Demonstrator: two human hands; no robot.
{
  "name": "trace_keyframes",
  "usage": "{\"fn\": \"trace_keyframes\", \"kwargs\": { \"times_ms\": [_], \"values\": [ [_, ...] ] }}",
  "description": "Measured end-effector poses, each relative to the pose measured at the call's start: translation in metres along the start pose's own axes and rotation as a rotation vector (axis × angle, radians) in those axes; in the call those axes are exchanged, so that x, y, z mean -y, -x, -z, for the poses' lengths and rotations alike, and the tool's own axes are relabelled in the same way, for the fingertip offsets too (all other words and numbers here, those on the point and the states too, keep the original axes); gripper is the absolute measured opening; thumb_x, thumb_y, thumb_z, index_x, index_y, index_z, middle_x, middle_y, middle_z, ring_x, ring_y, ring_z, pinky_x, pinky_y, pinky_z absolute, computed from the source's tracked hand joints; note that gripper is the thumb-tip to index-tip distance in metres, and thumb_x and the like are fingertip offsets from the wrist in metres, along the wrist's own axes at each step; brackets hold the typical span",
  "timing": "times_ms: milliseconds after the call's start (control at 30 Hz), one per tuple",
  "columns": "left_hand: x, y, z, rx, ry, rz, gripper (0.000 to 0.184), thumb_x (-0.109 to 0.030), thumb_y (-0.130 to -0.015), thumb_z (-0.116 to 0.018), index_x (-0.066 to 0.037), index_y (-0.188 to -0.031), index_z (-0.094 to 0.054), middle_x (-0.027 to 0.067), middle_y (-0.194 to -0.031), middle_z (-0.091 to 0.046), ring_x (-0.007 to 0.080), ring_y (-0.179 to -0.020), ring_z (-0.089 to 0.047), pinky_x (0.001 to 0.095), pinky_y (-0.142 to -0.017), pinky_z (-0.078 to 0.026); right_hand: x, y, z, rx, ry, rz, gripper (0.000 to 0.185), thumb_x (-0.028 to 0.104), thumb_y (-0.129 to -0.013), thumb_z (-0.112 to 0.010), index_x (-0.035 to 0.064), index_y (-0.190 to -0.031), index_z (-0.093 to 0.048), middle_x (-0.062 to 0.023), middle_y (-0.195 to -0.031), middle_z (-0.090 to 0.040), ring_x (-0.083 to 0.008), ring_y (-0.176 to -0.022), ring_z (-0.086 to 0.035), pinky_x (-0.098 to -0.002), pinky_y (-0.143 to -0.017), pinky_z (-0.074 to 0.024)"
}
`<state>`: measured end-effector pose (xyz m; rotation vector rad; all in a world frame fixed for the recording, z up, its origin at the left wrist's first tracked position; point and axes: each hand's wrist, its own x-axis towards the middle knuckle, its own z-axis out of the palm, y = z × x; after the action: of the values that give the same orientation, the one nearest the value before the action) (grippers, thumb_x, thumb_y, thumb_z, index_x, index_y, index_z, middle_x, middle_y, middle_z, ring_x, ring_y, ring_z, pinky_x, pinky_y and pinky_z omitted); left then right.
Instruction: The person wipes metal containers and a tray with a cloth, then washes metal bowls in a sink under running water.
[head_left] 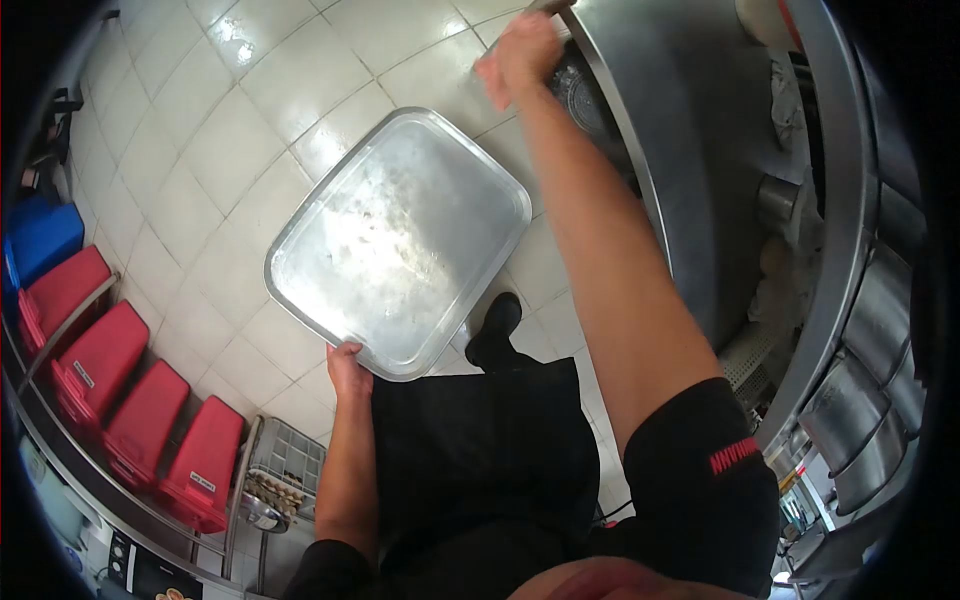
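Observation:
My left hand (pixel 349 372) grips the near left corner of a large metal tray (pixel 400 240), its thumb over the rim. The tray is shallow with rounded corners, has a dull, marked surface, and is held above the tiled floor. My right hand (pixel 522 62) is stretched far forward, close to the end of the steel counter (pixel 690 130). Motion smears its fingers, so I cannot make out whether it holds anything. Beside my right forearm, a dark round thing with a patterned surface (pixel 582 95) shows partly under the counter edge.
Red bins (pixel 200 465) and a blue bin (pixel 45 240) line the left side behind a metal rail. Near them stands a grey wire-like rack (pixel 285 455). Steel containers (pixel 850 420) are on the right. My dark shoe (pixel 497 325) is on the tiled floor (pixel 200 150).

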<state>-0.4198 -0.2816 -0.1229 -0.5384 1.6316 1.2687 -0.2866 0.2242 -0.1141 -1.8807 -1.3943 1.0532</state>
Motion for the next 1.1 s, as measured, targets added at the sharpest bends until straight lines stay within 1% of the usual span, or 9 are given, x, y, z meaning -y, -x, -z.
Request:
{"fn": "trace_keyframes", "kwargs": {
  "times_ms": [133,200,333,467,567,667,733,1000,1100],
  "values": [
    [-0.006,-0.002,0.001,0.077,-0.013,-0.003,0.073,0.003,-0.069,-0.042,-0.002,-0.141,-0.036,0.0158,-0.126,-0.053,0.033,-0.119,-0.052,0.0467,-0.104,-0.042,-0.07,-0.012,-0.015,-0.048,-0.006,0.137,0.026,0.009,-0.079,-0.071,-0.0014,-0.101,-0.062,-0.0084,-0.089,-0.067,-0.0195,-0.079,-0.065,-0.0315,-0.073,-0.0547],
    [-0.012,-0.002,-0.002,0.036,-0.009,0.024,0.074,0.003,-0.068,-0.042,-0.002,-0.142,-0.036,0.0157,-0.127,-0.052,0.0327,-0.119,-0.052,0.0467,-0.104,-0.042,-0.041,0.028,0.038,-0.104,-0.487,0.237,0.031,0.002,-0.077,-0.069,-0.002,-0.107,-0.061,-0.0125,-0.098,-0.066,-0.0223,-0.091,-0.065,-0.0319,-0.081,-0.0526],
    [-0.007,-0.011,0.004,0.019,0.004,0.032,0.07,0.002,-0.067,-0.044,-0.003,-0.137,-0.039,0.0125,-0.116,-0.054,0.0329,-0.111,-0.054,0.0478,-0.099,-0.047,0.013,0.069,0.136,-0.533,0.266,0.86,0.034,-0.001,-0.086,-0.063,-0.0054,-0.119,-0.057,-0.0177,-0.118,-0.061,-0.0261,-0.11,-0.059,-0.0358,-0.094,-0.0484],
    [-0.008,-0.012,-0.003,-0.014,-0.001,0.039,0.071,0.003,-0.068,-0.044,-0.004,-0.138,-0.038,0.0131,-0.119,-0.053,0.0322,-0.113,-0.054,0.0467,-0.1,-0.045,-0.025,0.016,0.139,-0.064,0.53,1.021,0.034,0.013,-0.088,-0.064,0.0006,-0.12,-0.06,-0.0171,-0.123,-0.059,-0.0376,-0.122,-0.05,-0.0442,-0.102,-0.0404],
    [-0.009,-0.012,-0.006,-0.023,-0.009,0.034,0.073,0.004,-0.069,-0.043,-0.005,-0.141,-0.037,0.014,-0.126,-0.053,0.0317,-0.116,-0.052,0.0451,-0.103,-0.043,0.0,-0.011,0.123,-0.012,0.385,1.157,0.034,0.016,-0.09,-0.063,0.0037,-0.122,-0.06,-0.0169,-0.124,-0.059,-0.0352,-0.123,-0.05,-0.0409,-0.104,-0.0395],
    [0.002,-0.023,0.001,-0.002,-0.01,0.045,0.072,0.004,-0.069,-0.043,-0.005,-0.14,-0.038,0.0141,-0.124,-0.053,0.0318,-0.115,-0.053,0.0452,-0.103,-0.043,-0.007,-0.089,0.132,-0.201,0.433,1.624,0.028,0.017,-0.096,-0.047,-0.0003,-0.112,-0.063,-0.017,-0.099,-0.068,-0.0314,-0.088,-0.066,-0.0353,-0.084,-0.0506],
    [0.001,-0.018,0.001,-0.012,-0.005,0.016,0.07,0.004,-0.069,-0.043,-0.004,-0.139,-0.038,0.0141,-0.123,-0.053,0.032,-0.114,-0.053,0.0454,-0.102,-0.044,0.023,-0.063,0.163,0.155,0.39,0.853,0.034,0.022,-0.098,-0.045,0.0008,-0.12,-0.06,-0.0162,-0.107,-0.066,-0.0272,-0.103,-0.063,-0.0359,-0.094,-0.0465],
    [-0.001,-0.012,0.009,-0.026,-0.036,0.045,0.069,0.003,-0.07,-0.044,-0.004,-0.138,-0.039,0.0142,-0.12,-0.054,0.0325,-0.111,-0.055,0.0467,-0.099,-0.046,-0.023,-0.198,0.181,-0.206,0.441,0.43,0.039,0.025,-0.099,-0.041,0.0056,-0.13,-0.054,-0.0155,-0.134,-0.055,-0.0325,-0.122,-0.051,-0.0362,-0.104,-0.0388],
    [-0.003,-0.007,-0.004,0.005,-0.008,0.035,0.068,0.003,-0.07,-0.044,-0.003,-0.137,-0.039,0.0139,-0.117,-0.055,0.0322,-0.109,-0.056,0.0461,-0.098,-0.047,-0.036,-0.105,0.107,-0.002,0.166,0.912,0.04,0.021,-0.097,-0.046,0.0047,-0.133,-0.053,-0.0195,-0.132,-0.057,-0.0333,-0.122,-0.053,-0.0381,-0.106,-0.039]
  ]
}}
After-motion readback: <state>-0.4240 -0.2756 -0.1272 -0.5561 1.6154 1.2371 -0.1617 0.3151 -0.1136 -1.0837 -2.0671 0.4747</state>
